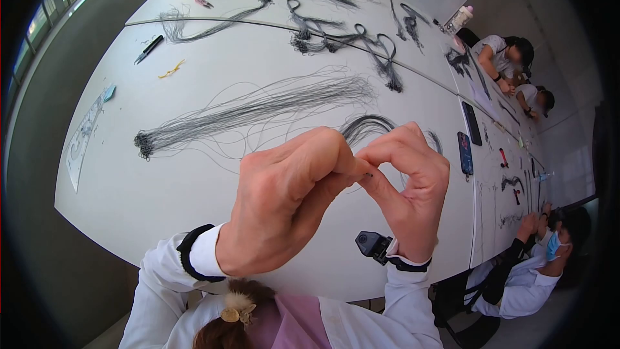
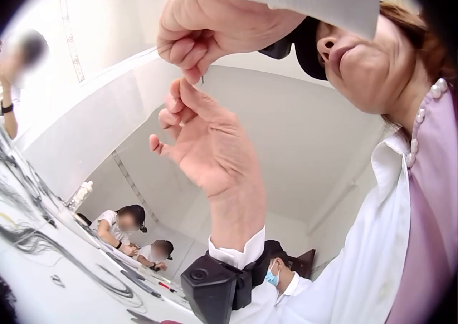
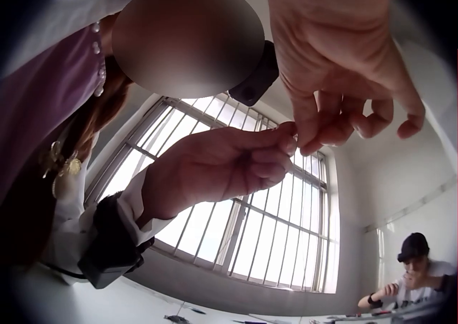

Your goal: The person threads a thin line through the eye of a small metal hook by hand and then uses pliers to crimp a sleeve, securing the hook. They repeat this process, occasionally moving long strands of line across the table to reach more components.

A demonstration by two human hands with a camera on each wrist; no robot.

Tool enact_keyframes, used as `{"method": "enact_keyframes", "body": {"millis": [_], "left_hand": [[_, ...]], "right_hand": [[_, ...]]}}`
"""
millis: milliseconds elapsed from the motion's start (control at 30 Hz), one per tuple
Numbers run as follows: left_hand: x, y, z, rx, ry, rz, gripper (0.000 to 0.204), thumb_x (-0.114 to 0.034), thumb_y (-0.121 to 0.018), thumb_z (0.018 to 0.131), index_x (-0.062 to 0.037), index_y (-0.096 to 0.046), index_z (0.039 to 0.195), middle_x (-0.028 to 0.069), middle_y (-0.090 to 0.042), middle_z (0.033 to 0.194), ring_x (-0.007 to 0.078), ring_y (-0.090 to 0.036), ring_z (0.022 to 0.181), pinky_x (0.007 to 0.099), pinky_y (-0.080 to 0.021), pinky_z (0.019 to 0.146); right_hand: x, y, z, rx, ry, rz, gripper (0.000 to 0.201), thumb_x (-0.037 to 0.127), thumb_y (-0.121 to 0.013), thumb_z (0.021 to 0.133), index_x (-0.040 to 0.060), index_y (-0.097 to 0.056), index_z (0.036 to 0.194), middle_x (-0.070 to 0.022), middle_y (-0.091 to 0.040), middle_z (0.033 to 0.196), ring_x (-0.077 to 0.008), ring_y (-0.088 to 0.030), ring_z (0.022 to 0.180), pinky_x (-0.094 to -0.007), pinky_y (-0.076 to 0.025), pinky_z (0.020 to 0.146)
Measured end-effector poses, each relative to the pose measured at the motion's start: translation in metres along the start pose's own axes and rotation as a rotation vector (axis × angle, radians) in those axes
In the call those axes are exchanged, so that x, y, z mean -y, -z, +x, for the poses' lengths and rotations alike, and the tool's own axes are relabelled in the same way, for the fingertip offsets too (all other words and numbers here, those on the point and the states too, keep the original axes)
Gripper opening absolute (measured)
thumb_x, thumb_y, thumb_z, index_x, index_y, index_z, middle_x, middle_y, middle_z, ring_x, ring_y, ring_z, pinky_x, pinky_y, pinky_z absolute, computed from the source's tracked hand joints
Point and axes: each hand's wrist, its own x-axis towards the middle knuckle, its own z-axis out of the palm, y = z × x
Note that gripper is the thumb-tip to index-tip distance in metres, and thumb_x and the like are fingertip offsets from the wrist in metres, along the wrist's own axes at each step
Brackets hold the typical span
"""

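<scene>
My left hand [image 1: 278, 200] and right hand [image 1: 413, 187] meet in front of me, above the near part of the table. Thumbs and forefingers pinch together on a thin dark strand, and only a tiny dark end [image 1: 369, 174] of it shows at the fingertips; the rest is hidden by the fingers. In the left wrist view the right hand [image 2: 215, 141] has its other fingers loosely bent. Beyond the hands lies a long bundle of thin dark-grey strands [image 1: 258, 111], knotted at its left end. Another curved bundle of strands [image 1: 368, 124] passes behind the right hand.
Several looped dark bundles [image 1: 310, 35] lie farther back. A black pen-like tool [image 1: 149, 50], a yellow tie [image 1: 172, 69] and a clear patterned ruler [image 1: 88, 136] lie at the left. Phones [image 1: 465, 153] lie at the right. Other people sit around the tables.
</scene>
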Motion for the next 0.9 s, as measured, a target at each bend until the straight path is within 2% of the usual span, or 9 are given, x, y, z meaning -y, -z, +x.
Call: {"method": "enact_keyframes", "body": {"millis": [233, 333, 400, 467, 500, 667, 733, 900], "left_hand": [[0.002, 0.001, 0.001, 0.031, 0.006, -0.014, 0.007, 0.007, -0.059, 0.08, 0.002, -0.055, 0.077, 0.0052, -0.055, 0.067, 0.0111, -0.052, 0.058, 0.0218, -0.04, 0.053], [0.004, 0.001, 0.001, 0.036, 0.043, -0.053, 0.006, 0.006, -0.056, 0.083, 0.0017, -0.052, 0.08, 0.004, -0.054, 0.068, 0.0085, -0.05, 0.059, 0.0208, -0.039, 0.054], [0.003, 0.001, 0.001, 0.054, 0.132, -0.116, 0.003, 0.004, -0.054, 0.085, 0.0021, -0.052, 0.085, 0.0034, -0.055, 0.07, 0.0069, -0.051, 0.063, 0.0205, -0.04, 0.057], [0.001, 0.001, 0.001, 0.044, 0.142, -0.117, 0.002, 0.004, -0.053, 0.086, 0.0023, -0.052, 0.086, 0.0036, -0.055, 0.072, 0.0066, -0.051, 0.064, 0.0204, -0.041, 0.058], [0.001, 0.001, 0.001, 0.034, 0.152, -0.119, 0.001, 0.003, -0.052, 0.088, 0.0025, -0.052, 0.087, 0.0038, -0.055, 0.074, 0.0062, -0.051, 0.066, 0.0204, -0.042, 0.06], [0.001, 0.0, 0.001, 0.021, 0.189, -0.12, 0.0, 0.003, -0.052, 0.088, 0.003, -0.052, 0.088, 0.0042, -0.055, 0.078, 0.0062, -0.052, 0.069, 0.0202, -0.044, 0.063], [0.001, 0.0, 0.0, 0.024, 0.193, -0.111, 0.0, 0.003, -0.052, 0.088, 0.0033, -0.052, 0.088, 0.0041, -0.055, 0.078, 0.0061, -0.053, 0.069, 0.02, -0.044, 0.064], [0.002, -0.001, -0.001, 0.044, 0.231, -0.146, 0.002, 0.003, -0.054, 0.088, 0.0038, -0.053, 0.09, 0.0036, -0.056, 0.079, 0.0057, -0.053, 0.071, 0.0189, -0.043, 0.064]], "right_hand": [[-0.002, 0.001, 0.001, 0.083, -0.047, 0.05, 0.007, 0.004, -0.07, 0.071, 0.0045, -0.068, 0.078, -0.0026, -0.062, 0.07, -0.0177, -0.049, 0.066, -0.028, -0.039, 0.06], [-0.006, 0.0, 0.0, 0.092, -0.068, 0.075, 0.007, 0.002, -0.069, 0.072, 0.0043, -0.068, 0.079, -0.003, -0.062, 0.072, -0.0179, -0.051, 0.068, -0.0281, -0.04, 0.061], [-0.004, 0.0, 0.001, 0.085, -0.088, 0.089, 0.008, 0.002, -0.069, 0.073, 0.0044, -0.069, 0.081, -0.0037, -0.062, 0.074, -0.0181, -0.052, 0.069, -0.0281, -0.041, 0.062], [0.004, 0.0, 0.006, -0.136, -0.118, 0.067, 0.012, 0.001, -0.069, 0.073, 0.0041, -0.069, 0.084, -0.0051, -0.061, 0.077, -0.0185, -0.053, 0.071, -0.0276, -0.042, 0.064], [0.005, 0.002, 0.005, -0.205, -0.098, 0.081, 0.014, 0.002, -0.071, 0.071, 0.005, -0.07, 0.085, -0.0052, -0.061, 0.077, -0.0182, -0.053, 0.073, -0.0273, -0.043, 0.065], [0.011, 0.007, -0.004, -0.165, 0.039, -0.063, 0.018, 0.005, -0.075, 0.065, 0.008, -0.071, 0.083, -0.002, -0.06, 0.076, -0.0183, -0.051, 0.076, -0.0277, -0.042, 0.064], [0.013, 0.003, -0.005, -0.164, 0.099, -0.241, 0.018, 0.006, -0.076, 0.063, 0.0082, -0.07, 0.08, -0.0002, -0.06, 0.075, -0.019, -0.049, 0.075, -0.0283, -0.041, 0.065], [0.011, -0.002, -0.006, -0.193, 0.116, -0.283, 0.016, 0.004, -0.075, 0.062, 0.0089, -0.066, 0.074, 0.0013, -0.058, 0.073, -0.02, -0.047, 0.076, -0.0294, -0.039, 0.069]]}}
